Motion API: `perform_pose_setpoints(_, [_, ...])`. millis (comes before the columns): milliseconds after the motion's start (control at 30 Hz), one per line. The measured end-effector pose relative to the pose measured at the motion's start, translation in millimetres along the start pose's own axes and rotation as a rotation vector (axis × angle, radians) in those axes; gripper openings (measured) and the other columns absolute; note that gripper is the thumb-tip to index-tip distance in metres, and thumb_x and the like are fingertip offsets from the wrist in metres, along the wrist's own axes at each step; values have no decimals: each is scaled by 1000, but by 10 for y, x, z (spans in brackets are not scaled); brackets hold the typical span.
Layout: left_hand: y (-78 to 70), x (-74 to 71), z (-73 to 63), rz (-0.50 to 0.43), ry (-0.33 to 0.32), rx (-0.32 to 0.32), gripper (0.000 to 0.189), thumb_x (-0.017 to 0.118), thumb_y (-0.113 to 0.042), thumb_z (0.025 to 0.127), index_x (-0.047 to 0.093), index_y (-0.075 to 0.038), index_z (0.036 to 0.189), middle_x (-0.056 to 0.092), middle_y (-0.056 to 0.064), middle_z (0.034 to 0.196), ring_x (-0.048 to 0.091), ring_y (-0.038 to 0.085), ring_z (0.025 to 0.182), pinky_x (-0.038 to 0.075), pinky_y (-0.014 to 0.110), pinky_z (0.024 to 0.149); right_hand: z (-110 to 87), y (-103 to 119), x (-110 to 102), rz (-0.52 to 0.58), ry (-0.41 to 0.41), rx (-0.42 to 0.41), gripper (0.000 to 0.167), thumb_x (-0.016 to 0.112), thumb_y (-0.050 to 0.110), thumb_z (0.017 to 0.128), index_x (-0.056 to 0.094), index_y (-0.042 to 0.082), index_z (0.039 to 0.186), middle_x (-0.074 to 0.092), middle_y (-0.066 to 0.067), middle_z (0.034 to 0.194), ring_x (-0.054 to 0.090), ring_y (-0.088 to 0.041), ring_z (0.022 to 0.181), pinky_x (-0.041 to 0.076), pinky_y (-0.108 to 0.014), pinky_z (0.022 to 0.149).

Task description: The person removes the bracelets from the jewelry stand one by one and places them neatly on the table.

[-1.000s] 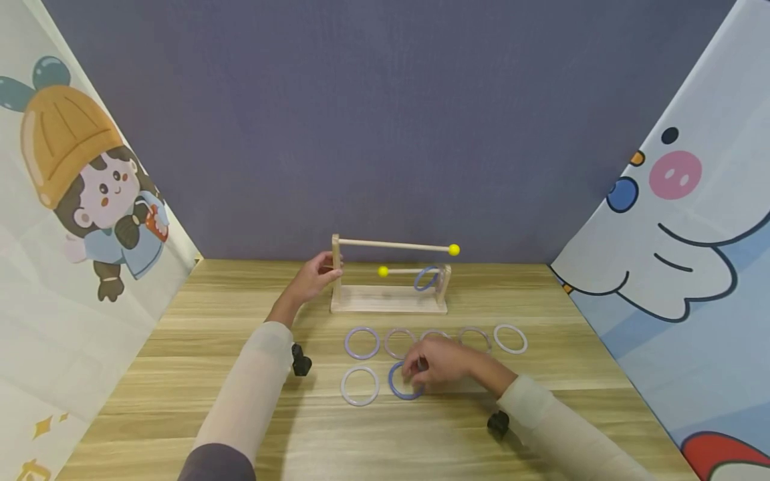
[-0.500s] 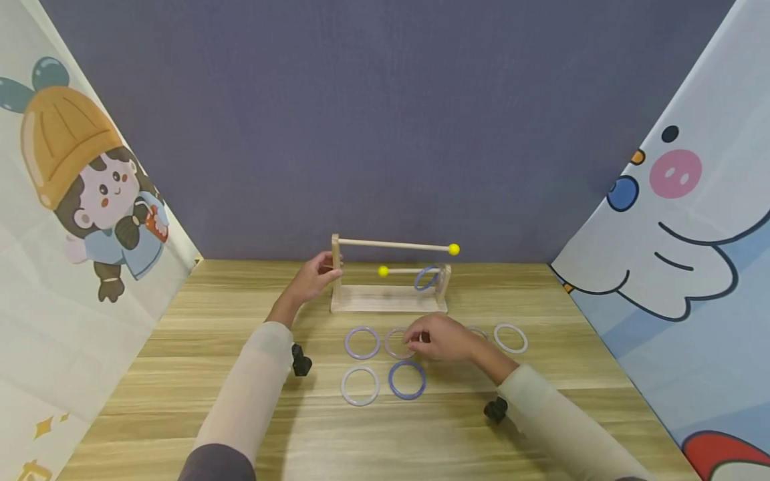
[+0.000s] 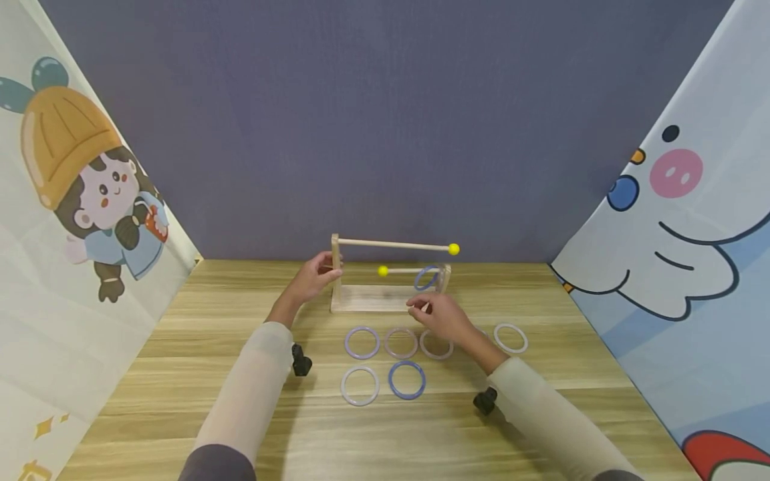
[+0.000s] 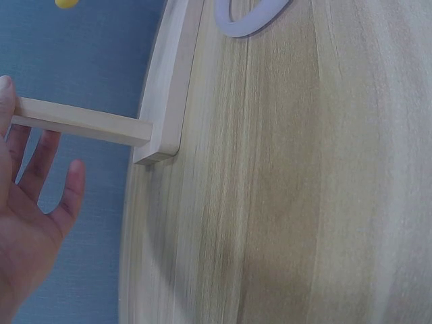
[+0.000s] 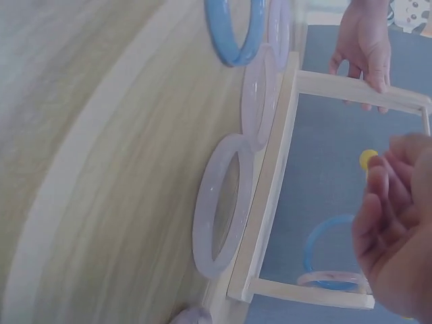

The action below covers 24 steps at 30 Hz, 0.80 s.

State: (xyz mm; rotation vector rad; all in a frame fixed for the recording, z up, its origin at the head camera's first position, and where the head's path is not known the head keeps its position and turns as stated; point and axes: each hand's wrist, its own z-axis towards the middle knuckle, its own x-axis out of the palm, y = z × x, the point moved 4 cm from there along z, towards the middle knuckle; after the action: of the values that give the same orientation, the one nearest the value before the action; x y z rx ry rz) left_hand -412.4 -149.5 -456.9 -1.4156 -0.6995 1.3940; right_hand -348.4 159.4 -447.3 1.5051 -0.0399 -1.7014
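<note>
A wooden stand (image 3: 385, 299) has two rods tipped with yellow balls. My left hand (image 3: 313, 277) pinches its left upright, the thumb on one side and fingers on the other; the left wrist view shows this grip on the post (image 4: 81, 121). On the lower rod hang a blue ring (image 3: 426, 278) and a pale pinkish ring (image 5: 331, 277), near the right upright. My right hand (image 3: 442, 315) hovers before the stand's base, its fingers loosely bent with nothing seen between them. Below it a pale pink ring (image 3: 436, 355) lies on the table, partly covered by the hand in the head view.
More rings lie in two rows: a lavender ring (image 3: 362, 358), a pink ring (image 3: 401, 357), a white ring (image 3: 510, 352), a pale ring (image 3: 359, 404) and a blue-violet ring (image 3: 407, 398). A grey-blue partition (image 3: 385, 133) stands behind the wooden table (image 3: 228, 374).
My right hand has moved from over the blue-violet ring, away from me across the upper row, to the stand's base. The rings stay where they lay. My left hand has kept still.
</note>
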Motion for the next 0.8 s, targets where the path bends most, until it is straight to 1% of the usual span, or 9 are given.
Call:
perform_pose_setpoints(133, [-9, -2, -5, 1, -5, 10, 46, 60, -14, 103, 47, 6, 143, 56, 31, 137, 57, 45, 127, 46, 56, 109, 45, -41, -23, 16, -97, 68, 18, 71, 19, 96, 76, 6, 107, 77, -5, 93, 63, -10, 71, 53, -23, 67])
perform_pose_setpoints(300, [-10, -2, -2, 14, -5, 15, 44, 60, -12, 103, 47, 6, 142, 55, 32, 137, 57, 44, 127, 47, 55, 108, 74, -84, -47, 65, -193, 161, 18, 71, 19, 96, 75, 6, 107, 76, -6, 94, 66, -14, 72, 54, -24, 66])
perform_pose_setpoints(367, [3, -3, 4, 20, -6, 18, 45, 60, -11, 103, 47, 6, 143, 56, 31, 138, 57, 44, 127, 47, 55, 108, 85, -90, -62, 90, -233, 196, 16, 71, 18, 95, 75, 6, 106, 76, -8, 94, 67, -17, 72, 54, -25, 66])
perform_pose_setpoints(533, [19, -6, 7, 23, -10, 24, 46, 61, -14, 103, 48, 6, 142, 56, 30, 137, 58, 44, 127, 47, 55, 108, 106, -101, -98, 134, -332, 268, 15, 71, 19, 93, 75, 8, 103, 78, -9, 96, 72, -25, 79, 55, -30, 69])
perform_pose_setpoints(633, [21, -8, 3, 18, -11, 22, 46, 61, -14, 103, 47, 6, 142, 56, 31, 137, 58, 44, 127, 47, 56, 108, 112, -119, -106, 119, -371, 297, 20, 71, 23, 92, 74, 9, 106, 79, -10, 98, 73, -27, 83, 55, -33, 72])
perform_pose_setpoints(800, [18, -3, 0, 12, -8, 30, 46, 59, -13, 104, 45, 7, 143, 54, 33, 139, 56, 47, 128, 45, 58, 108, 128, -160, -94, 121, -395, 352, 25, 69, 27, 92, 73, 10, 109, 79, -9, 100, 74, -28, 89, 56, -41, 78])
